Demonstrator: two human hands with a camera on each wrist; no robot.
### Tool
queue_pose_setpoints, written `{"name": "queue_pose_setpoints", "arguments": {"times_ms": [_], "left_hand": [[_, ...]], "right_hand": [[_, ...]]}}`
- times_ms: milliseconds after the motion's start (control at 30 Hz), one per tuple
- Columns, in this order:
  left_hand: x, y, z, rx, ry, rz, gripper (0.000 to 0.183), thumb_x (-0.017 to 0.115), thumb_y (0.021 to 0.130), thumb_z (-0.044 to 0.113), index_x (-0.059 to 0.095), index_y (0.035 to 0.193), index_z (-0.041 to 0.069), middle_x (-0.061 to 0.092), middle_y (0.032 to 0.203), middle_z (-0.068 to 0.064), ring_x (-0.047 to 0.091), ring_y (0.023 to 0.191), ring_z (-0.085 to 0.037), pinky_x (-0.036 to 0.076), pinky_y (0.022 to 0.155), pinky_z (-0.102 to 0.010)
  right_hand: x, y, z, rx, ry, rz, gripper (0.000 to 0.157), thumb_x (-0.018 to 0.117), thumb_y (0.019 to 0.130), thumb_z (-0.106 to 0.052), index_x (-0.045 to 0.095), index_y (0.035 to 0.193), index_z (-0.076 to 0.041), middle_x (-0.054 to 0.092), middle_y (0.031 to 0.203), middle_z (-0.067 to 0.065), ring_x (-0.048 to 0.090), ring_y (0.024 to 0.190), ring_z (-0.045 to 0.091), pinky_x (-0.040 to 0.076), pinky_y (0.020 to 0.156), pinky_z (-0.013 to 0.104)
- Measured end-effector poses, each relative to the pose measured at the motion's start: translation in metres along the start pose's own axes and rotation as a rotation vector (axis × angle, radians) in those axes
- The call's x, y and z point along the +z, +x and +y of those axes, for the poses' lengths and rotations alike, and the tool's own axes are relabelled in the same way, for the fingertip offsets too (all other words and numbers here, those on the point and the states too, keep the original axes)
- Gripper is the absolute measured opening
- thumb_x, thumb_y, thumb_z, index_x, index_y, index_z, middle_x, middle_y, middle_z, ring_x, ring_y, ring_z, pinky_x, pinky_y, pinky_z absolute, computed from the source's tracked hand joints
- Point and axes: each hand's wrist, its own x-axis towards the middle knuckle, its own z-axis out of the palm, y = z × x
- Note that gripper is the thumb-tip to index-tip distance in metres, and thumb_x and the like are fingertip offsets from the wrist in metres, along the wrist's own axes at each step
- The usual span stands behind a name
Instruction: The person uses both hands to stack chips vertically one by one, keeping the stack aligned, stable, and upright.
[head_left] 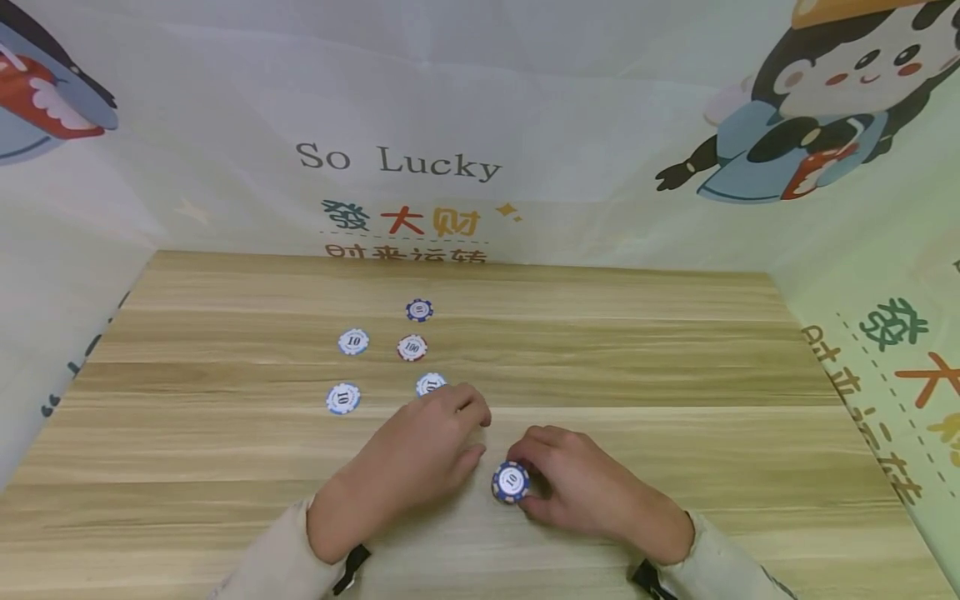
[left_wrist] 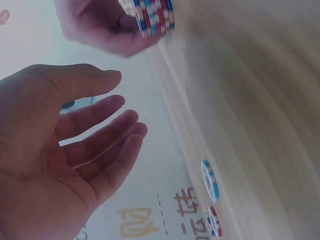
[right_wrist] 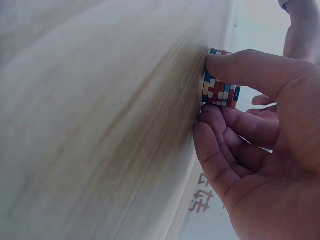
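Observation:
A stack of poker chips point(head_left: 511, 482) in blue, red and white stands on the table, its top chip marked 10. My right hand point(head_left: 588, 492) grips the stack between thumb and fingers; in the right wrist view the stacked chips point(right_wrist: 220, 92) show their banded edges. To the left, my left hand point(head_left: 420, 442) hovers above the table with nothing in it, fingers loosely bent and apart from the thumb in the left wrist view. Just beyond it lies a light-blue-and-white poker chip point(head_left: 431, 384), partly hidden by the hand.
Farther up the wooden table point(head_left: 637, 333) lie single chips: a dark blue one point(head_left: 418, 310), a red-rimmed one point(head_left: 412, 347) marked 100, and two light blue ones, one upper point(head_left: 353, 341) and one lower point(head_left: 343, 398). A printed cloth backdrop point(head_left: 585, 167) encloses the back and sides.

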Motion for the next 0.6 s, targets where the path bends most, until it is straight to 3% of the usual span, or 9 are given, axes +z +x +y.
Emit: {"name": "queue_pose_setpoints", "arguments": {"times_ms": [100,300,600], "left_hand": [[-0.002,0.002,-0.008,-0.016,0.023,0.004,0.019,0.084,0.094,0.011,0.074,0.109,0.005,0.071,0.112,-0.008,0.071,0.100,-0.027,0.062,0.086,-0.042],[-0.004,0.008,-0.019,-0.074,0.027,-0.033,0.022,0.085,0.094,0.011,0.075,0.112,0.004,0.073,0.119,-0.012,0.071,0.110,-0.033,0.061,0.096,-0.047],[-0.003,0.013,-0.037,-0.103,0.080,-0.042,0.026,0.086,0.091,0.007,0.074,0.115,0.003,0.071,0.122,-0.015,0.069,0.116,-0.035,0.059,0.099,-0.048]], "right_hand": [[0.000,0.000,0.001,-0.001,-0.001,-0.002,0.030,0.090,0.085,-0.009,0.076,0.112,-0.007,0.070,0.102,-0.004,0.066,0.091,0.007,0.059,0.082,0.029],[0.001,0.000,0.002,0.005,-0.008,-0.003,0.031,0.090,0.084,-0.009,0.076,0.112,-0.006,0.070,0.102,-0.004,0.066,0.091,0.007,0.059,0.082,0.029],[0.002,-0.001,0.002,-0.013,-0.018,0.012,0.033,0.090,0.083,-0.009,0.076,0.112,-0.005,0.070,0.103,-0.003,0.066,0.092,0.007,0.060,0.083,0.029]]}}
